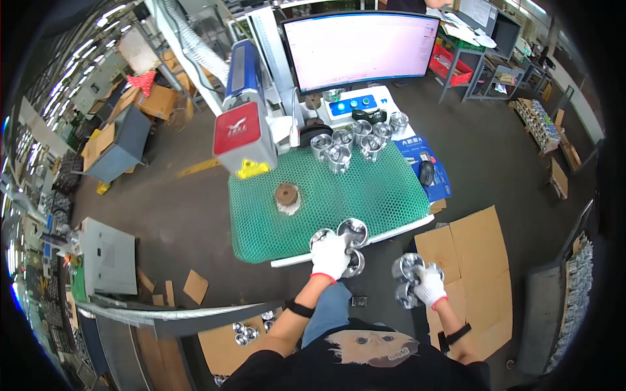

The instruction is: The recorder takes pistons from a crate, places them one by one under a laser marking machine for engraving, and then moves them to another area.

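My left hand [330, 255], in a white glove with a red cuff, is closed around a cluster of shiny metal cup-shaped parts [353, 231] at the front edge of the green mesh mat [385, 189]. Off to the right of the table, my right hand [430, 287], gloved the same way, grips another cluster of these metal cup-shaped parts [407, 294] above cardboard. The gloves hide some of the held parts. Several more metal cups [339, 158] stand grouped at the back of the mat. A round brown fixture [287, 193] sits on the mat's left half.
A machine head with a red cover [241, 130] overhangs the mat's back left. Behind the table stand a monitor [362, 52] and a control box [354, 107]. A black mouse [426, 173] lies at the right. Flattened cardboard [479, 274] is low right; more metal cups [246, 335] lie lower left.
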Action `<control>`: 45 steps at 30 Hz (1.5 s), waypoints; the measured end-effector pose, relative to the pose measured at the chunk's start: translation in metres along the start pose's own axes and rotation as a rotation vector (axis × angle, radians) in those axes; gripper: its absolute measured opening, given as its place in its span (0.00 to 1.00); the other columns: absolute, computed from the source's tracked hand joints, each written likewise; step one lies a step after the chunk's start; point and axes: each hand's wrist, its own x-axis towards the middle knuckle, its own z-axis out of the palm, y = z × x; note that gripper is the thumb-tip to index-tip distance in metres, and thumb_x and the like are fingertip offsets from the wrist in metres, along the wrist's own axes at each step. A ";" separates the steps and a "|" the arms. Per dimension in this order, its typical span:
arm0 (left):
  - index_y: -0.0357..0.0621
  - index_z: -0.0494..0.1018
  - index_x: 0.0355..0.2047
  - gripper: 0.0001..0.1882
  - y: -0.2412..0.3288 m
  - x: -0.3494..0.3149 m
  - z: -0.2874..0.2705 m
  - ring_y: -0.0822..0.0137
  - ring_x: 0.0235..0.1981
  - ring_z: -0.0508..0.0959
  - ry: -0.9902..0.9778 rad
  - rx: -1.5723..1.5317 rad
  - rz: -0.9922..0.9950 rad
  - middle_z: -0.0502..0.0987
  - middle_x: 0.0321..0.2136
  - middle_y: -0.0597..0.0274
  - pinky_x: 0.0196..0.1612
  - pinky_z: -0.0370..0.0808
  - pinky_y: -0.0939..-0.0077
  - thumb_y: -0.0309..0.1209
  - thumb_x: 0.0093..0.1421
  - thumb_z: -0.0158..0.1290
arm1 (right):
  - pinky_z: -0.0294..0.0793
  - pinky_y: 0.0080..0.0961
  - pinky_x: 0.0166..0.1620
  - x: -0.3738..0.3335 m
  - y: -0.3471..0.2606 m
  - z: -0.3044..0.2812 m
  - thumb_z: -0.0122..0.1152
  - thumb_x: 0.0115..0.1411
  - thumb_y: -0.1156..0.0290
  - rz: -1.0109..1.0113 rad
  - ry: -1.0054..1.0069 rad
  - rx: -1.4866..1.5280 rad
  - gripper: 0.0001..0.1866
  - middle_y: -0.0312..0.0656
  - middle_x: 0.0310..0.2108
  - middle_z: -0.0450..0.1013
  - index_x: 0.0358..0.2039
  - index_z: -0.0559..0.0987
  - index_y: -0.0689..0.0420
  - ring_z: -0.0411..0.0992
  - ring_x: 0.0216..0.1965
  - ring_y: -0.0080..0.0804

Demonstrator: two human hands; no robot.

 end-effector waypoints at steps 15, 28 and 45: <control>0.36 0.73 0.38 0.20 -0.048 0.221 0.090 0.48 0.35 0.80 -0.039 -0.009 -0.234 0.78 0.32 0.43 0.38 0.77 0.55 0.44 0.60 0.50 | 0.71 0.44 0.40 0.326 -0.042 -0.036 0.56 0.44 0.80 -0.183 0.113 -0.017 0.19 0.58 0.30 0.72 0.39 0.79 0.54 0.72 0.36 0.57; 0.48 0.74 0.40 0.21 0.040 0.030 -0.003 0.53 0.49 0.71 0.511 -0.092 -0.425 0.71 0.42 0.53 0.54 0.66 0.55 0.28 0.41 0.57 | 0.67 0.46 0.52 0.292 -0.042 -0.089 0.62 0.51 0.74 -0.709 0.159 -0.154 0.24 0.55 0.48 0.71 0.50 0.74 0.59 0.69 0.48 0.54; 0.58 0.78 0.44 0.20 0.148 -0.479 0.130 0.56 0.42 0.79 -0.208 -0.430 -1.774 0.80 0.39 0.55 0.47 0.73 0.60 0.48 0.54 0.51 | 0.69 0.39 0.43 -0.069 -0.313 0.179 0.56 0.54 0.62 -2.030 -1.055 -0.149 0.09 0.42 0.29 0.73 0.34 0.77 0.49 0.73 0.36 0.41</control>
